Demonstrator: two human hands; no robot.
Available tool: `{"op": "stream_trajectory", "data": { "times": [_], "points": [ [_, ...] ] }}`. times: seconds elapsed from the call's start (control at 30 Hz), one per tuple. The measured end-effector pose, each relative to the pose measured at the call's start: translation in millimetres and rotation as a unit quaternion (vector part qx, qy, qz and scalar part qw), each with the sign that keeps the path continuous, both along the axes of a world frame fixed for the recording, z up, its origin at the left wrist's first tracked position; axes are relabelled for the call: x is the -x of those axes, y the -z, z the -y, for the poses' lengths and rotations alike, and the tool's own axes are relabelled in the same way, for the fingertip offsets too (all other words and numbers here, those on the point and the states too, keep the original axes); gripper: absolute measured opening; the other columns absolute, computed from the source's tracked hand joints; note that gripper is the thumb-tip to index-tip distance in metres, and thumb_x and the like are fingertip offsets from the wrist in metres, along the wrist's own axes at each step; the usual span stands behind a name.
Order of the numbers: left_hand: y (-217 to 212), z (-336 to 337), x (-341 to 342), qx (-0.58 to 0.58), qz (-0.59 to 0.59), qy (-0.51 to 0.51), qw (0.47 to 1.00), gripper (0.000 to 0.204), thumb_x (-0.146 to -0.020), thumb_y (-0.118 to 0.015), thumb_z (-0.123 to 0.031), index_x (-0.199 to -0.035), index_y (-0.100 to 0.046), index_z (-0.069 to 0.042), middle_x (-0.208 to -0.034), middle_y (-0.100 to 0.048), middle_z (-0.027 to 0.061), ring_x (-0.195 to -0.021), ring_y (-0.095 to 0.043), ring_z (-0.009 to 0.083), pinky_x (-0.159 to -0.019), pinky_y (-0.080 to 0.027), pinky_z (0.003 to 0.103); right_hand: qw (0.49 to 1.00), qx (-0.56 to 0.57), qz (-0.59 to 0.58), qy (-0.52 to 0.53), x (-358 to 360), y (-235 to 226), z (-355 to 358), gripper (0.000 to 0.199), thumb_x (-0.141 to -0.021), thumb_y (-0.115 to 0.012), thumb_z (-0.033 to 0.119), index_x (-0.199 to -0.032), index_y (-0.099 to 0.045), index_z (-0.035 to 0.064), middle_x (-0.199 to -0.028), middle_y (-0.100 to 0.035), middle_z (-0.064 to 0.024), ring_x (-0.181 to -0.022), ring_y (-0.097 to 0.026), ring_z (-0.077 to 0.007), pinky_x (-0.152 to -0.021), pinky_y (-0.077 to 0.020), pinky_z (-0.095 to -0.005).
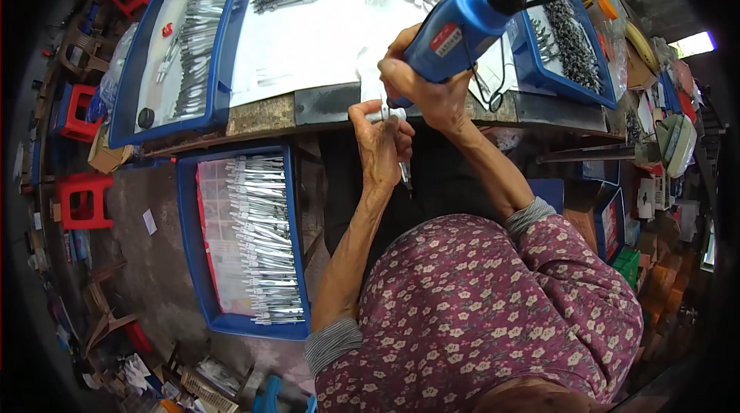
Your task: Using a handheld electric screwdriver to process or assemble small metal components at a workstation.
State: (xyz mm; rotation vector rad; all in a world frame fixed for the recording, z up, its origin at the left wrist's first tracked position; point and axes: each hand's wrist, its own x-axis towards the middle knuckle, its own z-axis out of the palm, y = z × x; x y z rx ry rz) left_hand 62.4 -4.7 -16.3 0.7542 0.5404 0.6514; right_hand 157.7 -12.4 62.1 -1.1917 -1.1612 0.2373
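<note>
The left hand (379,145) grips a slim white-and-silver metal piece (398,113) at the near edge of the wooden worktop (262,115). The right hand (438,97) is wrapped around a blue, thick-bodied power tool (455,31), its lower end at the piece; contact is unclear.

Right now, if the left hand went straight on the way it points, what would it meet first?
Most likely the blue tool, held by the right hand; its lower end appears just ahead of the left hand. Depth is hard to judge here.
</note>
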Motion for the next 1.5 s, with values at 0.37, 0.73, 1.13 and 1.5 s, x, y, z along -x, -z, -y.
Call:
{"op": "stream_trajectory", "data": {
  "times": [0.37,0.73,1.13,1.5],
  "points": [
    [1.1,-2.1,0.4,0.026,0.005,-0.002,1.000,0.028,-0.083,-0.045,-0.009,-0.103,-0.025,-0.008,-0.062,-0.049,0.0082,-0.042,-0.035,0.0061,-0.035,-0.026,0.018,0.997,0.018,-0.077,-0.004,0.0,-15.4,-1.3,0.021,-0.068,-0.058,-0.007,-0.088,-0.053,-0.0024,-0.064,-0.058,-0.0087,-0.051,-0.057,-0.0134,-0.045,-0.0471,-0.0242],
    [0.7,-1.5,-0.5,0.029,0.018,-0.007,0.999,0.027,-0.083,-0.045,-0.009,-0.102,-0.026,-0.009,-0.062,-0.049,0.0084,-0.042,-0.035,0.0060,-0.035,-0.026,0.018,0.997,0.000,-0.074,-0.028,0.5,-12.3,-2.2,0.020,-0.069,-0.059,-0.006,-0.088,-0.053,-0.0025,-0.063,-0.057,-0.0084,-0.051,-0.057,-0.0136,-0.046,-0.0472,-0.0248],
    [2.8,0.1,0.5,0.040,0.028,-0.007,0.999,0.029,-0.083,-0.047,-0.011,-0.102,-0.026,-0.009,-0.062,-0.049,0.0082,-0.043,-0.036,0.0059,-0.036,-0.026,0.018,0.997,-0.001,-0.073,-0.036,-0.1,-11.2,-4.5,0.018,-0.071,-0.058,-0.005,-0.088,-0.053,-0.0027,-0.062,-0.057,-0.0076,-0.050,-0.056,-0.0130,-0.046,-0.0475,-0.0256],
    [-5.0,-1.4,-0.9,0.058,0.018,-0.018,0.998,0.027,-0.081,-0.045,-0.010,-0.100,-0.026,-0.008,-0.061,-0.048,0.0076,-0.041,-0.034,0.0056,-0.035,-0.025,0.018,0.990,0.038,0.119,0.061,11.6,-8.4,-9.8,0.011,-0.067,-0.061,-0.002,-0.077,-0.055,-0.0010,-0.059,-0.057,-0.0050,-0.049,-0.056,-0.0091,-0.044,-0.0453,-0.0204]
  ]
}}
